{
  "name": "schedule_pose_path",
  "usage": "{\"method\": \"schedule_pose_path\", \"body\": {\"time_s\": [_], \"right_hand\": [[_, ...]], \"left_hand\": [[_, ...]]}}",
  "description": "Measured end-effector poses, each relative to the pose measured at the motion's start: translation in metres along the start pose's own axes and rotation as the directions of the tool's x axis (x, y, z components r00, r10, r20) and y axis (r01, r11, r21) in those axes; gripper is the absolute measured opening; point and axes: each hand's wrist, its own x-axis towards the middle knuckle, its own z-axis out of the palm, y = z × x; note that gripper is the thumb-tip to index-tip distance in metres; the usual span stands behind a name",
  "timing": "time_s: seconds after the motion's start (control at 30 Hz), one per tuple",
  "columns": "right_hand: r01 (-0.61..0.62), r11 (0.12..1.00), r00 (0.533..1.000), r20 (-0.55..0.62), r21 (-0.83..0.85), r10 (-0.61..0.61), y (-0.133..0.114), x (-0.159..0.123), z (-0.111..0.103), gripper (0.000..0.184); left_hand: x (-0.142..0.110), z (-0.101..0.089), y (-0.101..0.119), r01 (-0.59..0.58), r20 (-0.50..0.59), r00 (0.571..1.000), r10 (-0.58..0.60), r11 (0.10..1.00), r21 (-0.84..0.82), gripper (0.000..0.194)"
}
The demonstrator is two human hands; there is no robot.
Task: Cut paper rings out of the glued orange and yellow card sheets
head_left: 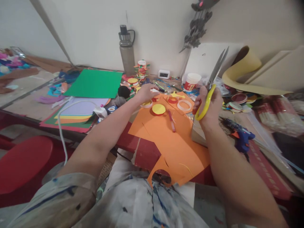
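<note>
Bent fingers and a little gap mark my left hand (146,93), stretched out over the far part of the table. By its fingertips is a small white-and-red piece (155,98); whether they touch it is hard to make out. My right hand (211,103) is closed around the yellow handles of scissors (216,71), held upright with the blades up. Between the hands, orange paper sheets (152,122) carry a yellow disc (158,109), a red pen (171,122), a white ring (184,105) and a red ring with a yellow star (173,98). A round hole shows in the nearest orange paper.
Left are green card (96,83), stacked coloured paper (76,109) and a white cable (61,126). At the back stand a bottle (127,55), a decorated cup (142,68), a small clock (163,74) and a red-white cup (191,83). A blue glue gun (244,139) lies right.
</note>
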Motion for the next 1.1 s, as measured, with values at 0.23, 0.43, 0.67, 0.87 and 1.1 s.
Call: {"method": "schedule_pose_path", "body": {"time_s": [0.23, 0.43, 0.67, 0.87, 1.1], "right_hand": [[0.026, 0.999, 0.998, -0.060, 0.029, -0.024, -0.001, 0.012, -0.006, 0.041], [0.039, 0.998, 0.999, -0.028, 0.051, -0.038, -0.003, 0.009, -0.004, 0.042], [-0.012, 0.999, 0.999, -0.047, 0.041, 0.014, -0.011, 0.009, 0.001, 0.054], [-0.011, 0.998, 0.998, -0.064, 0.067, 0.016, -0.012, 0.011, 0.001, 0.056], [-0.044, 0.997, 0.998, -0.038, 0.067, 0.047, -0.001, 0.018, -0.001, 0.051]], "left_hand": [[0.025, -0.019, 0.030, -0.078, 0.245, 0.967, 0.074, 0.997, 0.004, 0.027], [0.061, 0.010, 0.047, -0.138, 0.371, 0.927, 0.056, 0.970, 0.199, 0.034], [0.070, 0.047, 0.059, -0.119, 0.437, 0.900, -0.004, 0.960, 0.253, 0.062], [0.079, 0.043, 0.060, -0.090, 0.426, 0.904, -0.029, 0.963, 0.255, 0.051], [0.078, 0.049, 0.063, -0.035, 0.318, 0.948, -0.015, 0.988, 0.152, 0.047]]}}
